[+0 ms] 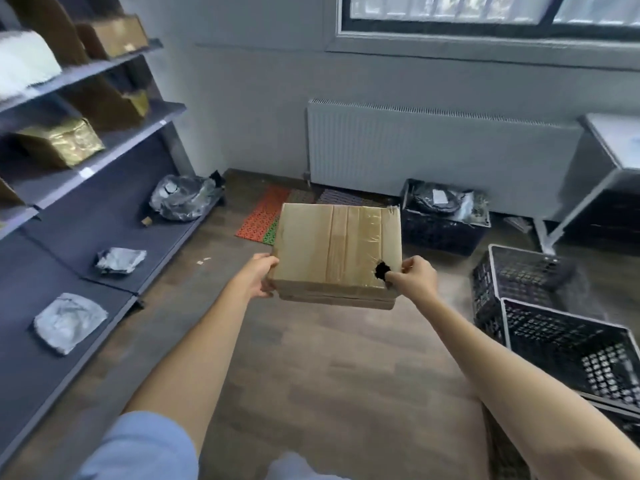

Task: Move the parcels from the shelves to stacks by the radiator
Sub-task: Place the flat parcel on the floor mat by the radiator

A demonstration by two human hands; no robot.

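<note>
A taped cardboard box (332,251) with a dark hole near its right front corner hangs in the air in front of me. My left hand (258,277) grips its left front corner. My right hand (414,278) grips the right front corner, thumb on top. The white radiator (433,150) is on the wall beyond the box, under the window. The grey shelves (114,216) on my left hold several parcels: grey plastic bags (69,322) (121,259) (185,197) low down and gold-wrapped packs (65,142) higher up.
Black plastic crates (554,327) stand on the floor at my right; another crate (443,220) by the radiator holds dark bagged parcels. A coloured perforated mat (266,216) lies below the radiator. A white table (613,150) stands at far right. Wooden floor lies between.
</note>
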